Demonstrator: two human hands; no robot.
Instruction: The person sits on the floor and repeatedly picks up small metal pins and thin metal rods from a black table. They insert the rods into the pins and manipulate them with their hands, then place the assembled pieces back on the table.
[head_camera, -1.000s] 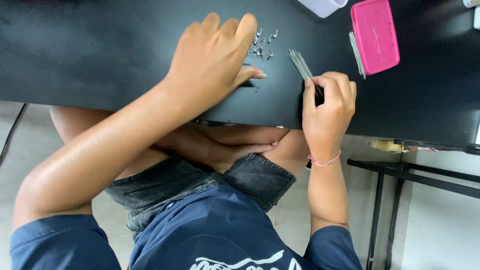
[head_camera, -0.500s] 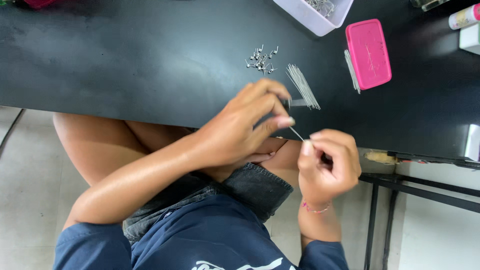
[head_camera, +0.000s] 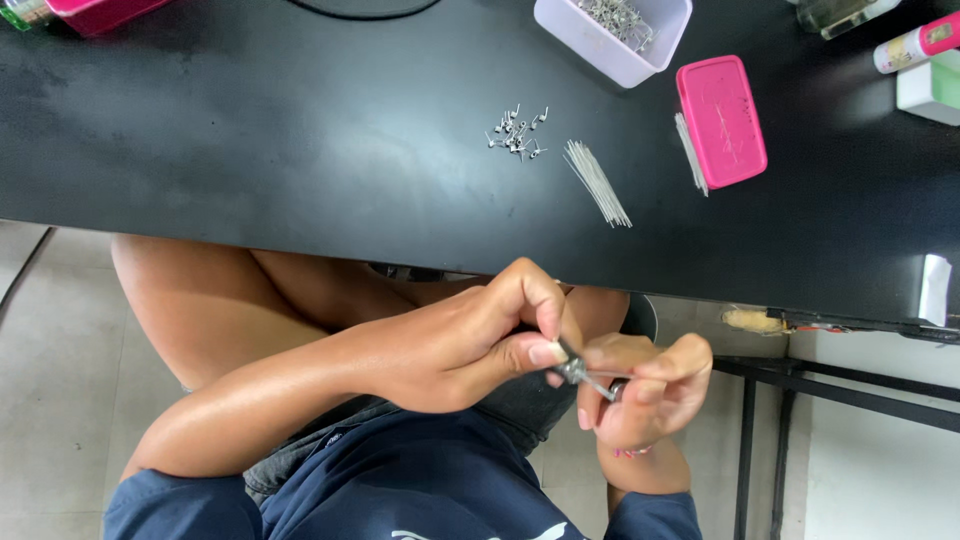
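A small silvery metal piece (head_camera: 572, 368) sits pinched between the left hand's (head_camera: 470, 335) thumb and forefinger, joined to a thin metal pin (head_camera: 598, 383) (slanting down and rightward) held in the right hand's (head_camera: 645, 390) curled grip, above the lap, off the desk (head_camera: 250, 130).

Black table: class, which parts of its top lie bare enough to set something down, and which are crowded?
The black table is bare across its left and middle, left of the small metal pieces. Crowded: the right, with thin pins, pink case and white tub.
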